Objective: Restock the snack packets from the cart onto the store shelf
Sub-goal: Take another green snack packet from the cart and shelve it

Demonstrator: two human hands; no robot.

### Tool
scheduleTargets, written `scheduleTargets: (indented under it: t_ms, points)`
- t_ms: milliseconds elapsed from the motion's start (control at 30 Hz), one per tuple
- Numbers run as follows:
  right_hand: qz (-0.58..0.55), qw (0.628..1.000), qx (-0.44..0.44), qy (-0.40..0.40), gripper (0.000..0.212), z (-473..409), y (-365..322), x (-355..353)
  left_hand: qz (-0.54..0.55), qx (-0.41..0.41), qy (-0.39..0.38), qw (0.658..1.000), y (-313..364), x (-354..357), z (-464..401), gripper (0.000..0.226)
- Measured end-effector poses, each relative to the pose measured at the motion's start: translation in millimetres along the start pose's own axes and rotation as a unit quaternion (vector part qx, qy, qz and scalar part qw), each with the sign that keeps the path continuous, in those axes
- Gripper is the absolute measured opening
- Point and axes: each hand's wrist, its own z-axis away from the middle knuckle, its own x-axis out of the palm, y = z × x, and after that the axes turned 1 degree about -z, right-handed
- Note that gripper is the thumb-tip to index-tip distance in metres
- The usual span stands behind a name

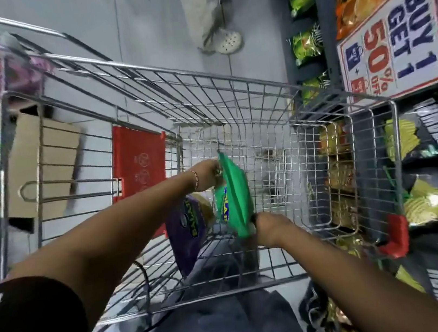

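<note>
Head cam, looking straight down into the cart (228,84). Both arms are reaching into the wire basket, and a green snack packet (234,196) is hanging between the two hands near the middle of the frame. The left hand (207,174) is pinching the packet's top edge at about 11 o'clock from it, grip closed on the foil. The right hand (271,227) is clamping the bottom corner at about 5 o'clock. A purple snack packet (187,237) is sitting just beside the green one at its 8 o'clock, inside the cart, partly hidden by the left forearm. The store shelf (434,150) is running down the 3 o'clock side, full of dark and green bags, with a "BUY 1 GET 1" sign (394,34) hanging at 1 o'clock. A cardboard box (41,164) is lying at 9 o'clock outside the basket.
</note>
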Motion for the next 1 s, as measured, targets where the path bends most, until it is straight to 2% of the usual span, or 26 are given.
scheduleTargets:
  t_ms: [67, 133, 200, 300, 367, 467, 567, 633, 733, 833, 900, 1000]
  points:
    - [-0.139, 0.990, -0.001, 0.018, 0.066, 0.1, 5.3, -2.4, 0.102, -0.013, 0.036, 0.994, 2.6, 3.2, -8.4, 0.009]
    - [-0.254, 0.965, -0.016, 0.056, 0.074, -2.2, 9.0, -5.6, 0.224, -0.045, 0.074, 0.971, 6.8, 4.8, -14.4, 0.013]
    - [-0.310, 0.944, -0.028, 0.109, 0.066, -3.2, 9.0, -6.5, 0.348, -0.076, 0.096, 0.930, 13.9, 8.7, -17.2, 0.005]
    - [-0.369, 0.911, -0.035, 0.181, 0.041, -6.3, 1.6, -7.0, 0.460, -0.116, 0.095, 0.875, 24.5, 12.3, -18.7, 0.016]
    - [-0.424, 0.875, 0.004, 0.233, 0.035, -11.2, -2.7, -7.7, 0.455, -0.133, 0.105, 0.874, 29.1, 15.6, -20.7, 0.021]
    - [-0.499, 0.812, 0.033, 0.301, 0.039, -14.0, -0.5, -12.2, 0.441, -0.146, 0.132, 0.876, 43.7, 17.2, -13.4, 0.019]
    - [-0.499, 0.788, 0.031, 0.358, 0.038, -4.3, 11.0, -20.9, 0.466, -0.113, 0.131, 0.868, 65.1, 10.8, 4.2, 0.021]
    - [-0.512, 0.763, 0.016, 0.394, 0.035, 12.9, 21.4, -31.1, 0.456, -0.057, 0.128, 0.879, 82.2, 4.6, 19.3, 0.022]
    - [-0.566, 0.698, -0.004, 0.438, 0.033, 48.4, 36.9, -50.4, 0.380, 0.063, 0.070, 0.920, 97.4, -1.2, 41.3, 0.041]
    - [-0.601, 0.621, -0.033, 0.501, 0.035, 105.2, 61.3, -72.5, 0.241, 0.153, 0.029, 0.958, 122.6, -3.6, 68.3, 0.081]
    - [-0.603, 0.604, -0.083, 0.515, 0.033, 151.8, 71.9, -89.5, 0.204, 0.209, 0.005, 0.956, 149.3, -7.7, 85.0, 0.089]
    - [-0.580, 0.582, -0.147, 0.551, 0.046, 252.8, 78.6, -111.2, 0.199, 0.292, -0.021, 0.935, 214.5, -16.8, 127.8, 0.077]
